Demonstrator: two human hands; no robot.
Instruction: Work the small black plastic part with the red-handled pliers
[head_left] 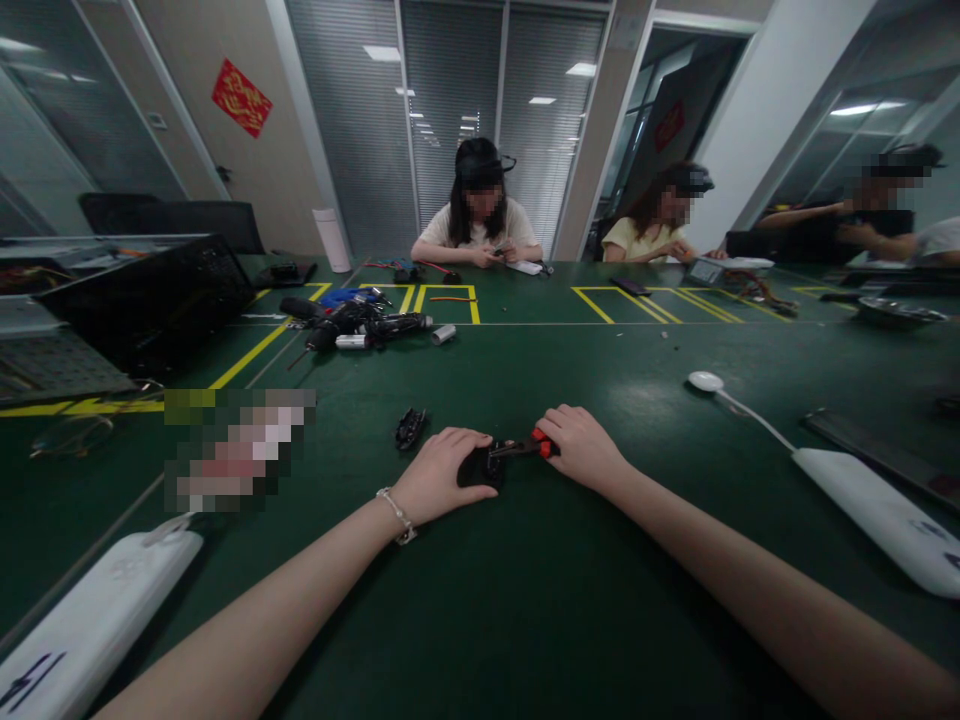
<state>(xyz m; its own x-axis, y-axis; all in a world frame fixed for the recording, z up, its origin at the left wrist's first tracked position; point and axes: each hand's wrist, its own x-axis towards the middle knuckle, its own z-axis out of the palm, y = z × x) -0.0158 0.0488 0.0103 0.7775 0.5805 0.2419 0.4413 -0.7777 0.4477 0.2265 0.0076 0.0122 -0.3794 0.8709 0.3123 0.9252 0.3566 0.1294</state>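
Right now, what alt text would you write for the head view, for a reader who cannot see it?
Two bare hands meet on a dark green table: the left hand holds a small black plastic part, and the right hand holds a red-handled metal tool to it. Three people sit at the far side.

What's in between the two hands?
In the head view: a small black part held by the left hand and a red-handled tool in the right hand.

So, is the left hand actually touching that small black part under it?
Touching. The head view shows the left hand cupped over the black part, fingers on it.
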